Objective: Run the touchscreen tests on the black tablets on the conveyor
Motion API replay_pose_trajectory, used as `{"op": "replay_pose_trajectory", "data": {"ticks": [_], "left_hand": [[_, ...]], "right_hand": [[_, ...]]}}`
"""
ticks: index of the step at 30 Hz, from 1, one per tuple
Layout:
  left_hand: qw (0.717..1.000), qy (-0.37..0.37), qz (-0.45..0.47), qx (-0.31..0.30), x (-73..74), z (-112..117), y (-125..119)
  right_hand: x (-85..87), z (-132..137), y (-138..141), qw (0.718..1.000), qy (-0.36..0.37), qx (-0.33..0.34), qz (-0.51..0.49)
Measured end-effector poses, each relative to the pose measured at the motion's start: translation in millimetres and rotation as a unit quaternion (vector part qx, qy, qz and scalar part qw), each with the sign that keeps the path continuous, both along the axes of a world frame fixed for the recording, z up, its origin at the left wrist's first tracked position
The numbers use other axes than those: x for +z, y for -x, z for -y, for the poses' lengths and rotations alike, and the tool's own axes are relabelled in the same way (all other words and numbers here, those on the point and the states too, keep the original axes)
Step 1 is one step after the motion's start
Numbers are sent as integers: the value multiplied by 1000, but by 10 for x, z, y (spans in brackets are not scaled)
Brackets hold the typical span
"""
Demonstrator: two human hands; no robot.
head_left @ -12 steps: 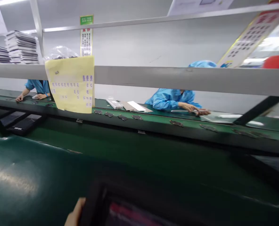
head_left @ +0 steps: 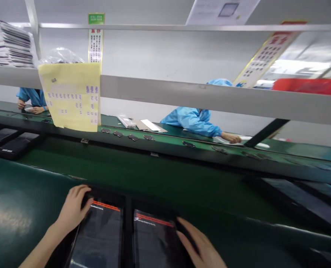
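Resting flat on the green conveyor belt point(head_left: 160, 178), two dark tablets lie side by side just in front of you, their screens showing red lines of text near the top. Your left hand point(head_left: 72, 208) lies at the upper left corner of the left tablet point(head_left: 98, 238), fingers loosely curled over its edge, touching it rather than gripping it. Your right hand point(head_left: 201, 247) lies open and flat on the right edge of the right tablet point(head_left: 154, 242), fingers stretched out, closed around nothing.

The two tablets sit very near each other, only a narrow dark gap between them. If you push either one sideways with a flat palm, the glass edges could knock together and chip or scratch, in my judgement. With neither hand truly clasping, lifting from one corner could let a tablet slip and drop back onto the belt.

More dark tablets point(head_left: 11, 143) lie farther along on your left. Beyond the raised green rail point(head_left: 199, 150) with its small dark parts, people in blue coats point(head_left: 193, 121) work on the far side, under a grey shelf point(head_left: 210, 96) with a yellow paper sheet point(head_left: 70, 96) hanging from it.
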State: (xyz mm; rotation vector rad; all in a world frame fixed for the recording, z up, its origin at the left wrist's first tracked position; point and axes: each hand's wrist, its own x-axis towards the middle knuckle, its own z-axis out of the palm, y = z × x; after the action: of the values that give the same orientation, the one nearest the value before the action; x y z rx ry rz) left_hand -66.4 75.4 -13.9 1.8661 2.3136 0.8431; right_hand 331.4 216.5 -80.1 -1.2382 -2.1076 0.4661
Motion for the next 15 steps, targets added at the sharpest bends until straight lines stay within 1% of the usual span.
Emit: {"op": "replay_pose_trajectory", "data": {"ticks": [1,2,3,4,6,9,12,14,15], "left_hand": [[998,33,-17,-57,-1,-112,-38],[993,61,-21,-101,-15,-219,-85],[989,79,-25,-125,-40,-315,-133],[986,91,-34,-135,-74,-396,-176],[984,107,-54,-135,-145,-510,-226],[981,121,-70,-135,-216,-598,-207],[975,137,-77,-157,-230,-648,-158],[971,150,-85,-167,-222,-672,-154],[969,157,-90,-168,-214,-682,-164]], "right_hand": [[10,-49,140,997,19,63,37],[29,-93,285,991,37,110,73],[57,-135,421,987,45,128,86],[94,-178,537,983,56,146,100],[189,-269,686,977,76,161,114],[366,-413,715,960,121,210,140],[554,-560,659,936,155,273,159],[668,-676,653,929,158,292,161],[718,-742,667,932,152,289,157]]}}
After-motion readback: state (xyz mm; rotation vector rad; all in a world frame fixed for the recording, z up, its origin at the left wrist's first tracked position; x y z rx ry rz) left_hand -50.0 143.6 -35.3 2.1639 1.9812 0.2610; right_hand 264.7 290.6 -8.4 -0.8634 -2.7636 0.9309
